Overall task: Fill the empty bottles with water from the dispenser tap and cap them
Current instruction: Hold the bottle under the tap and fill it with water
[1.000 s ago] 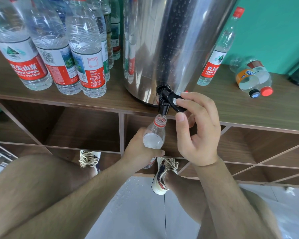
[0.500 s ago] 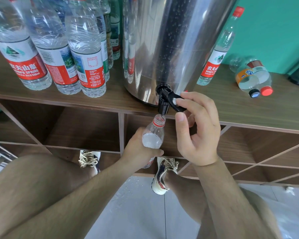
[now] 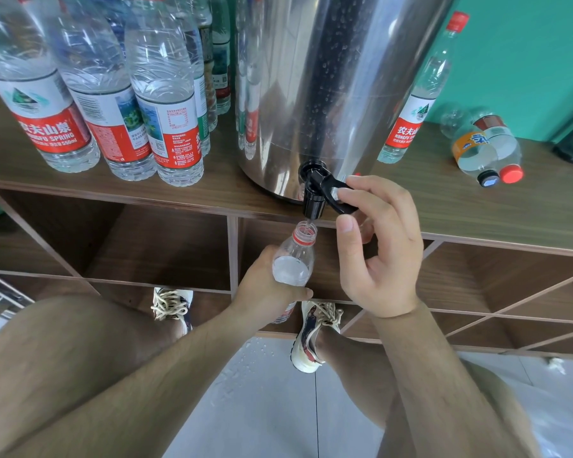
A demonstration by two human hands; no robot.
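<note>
Bottle [image 3: 293,259], uncapped, gripped in left hand [image 3: 265,287] just under tap [image 3: 313,198], whose lever [image 3: 339,197] is pinched by right hand [image 3: 382,249]; overflow is risked if lever is released late, water nearing shoulder.

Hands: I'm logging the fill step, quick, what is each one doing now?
Left hand: grips the bottle under the spout.
Right hand: pinches the black lever.

I am looking into a plain indoor room serving as a water-filling corner: a brown wooden counter [image 3: 477,219] with open cubbyholes [image 3: 162,246] beneath, a teal painted wall [image 3: 526,61], pale floor tiles [image 3: 262,408], a big stainless steel dispenser drum [image 3: 311,94] and rows of clear red-labelled plastic bottles [image 3: 166,110].
</note>
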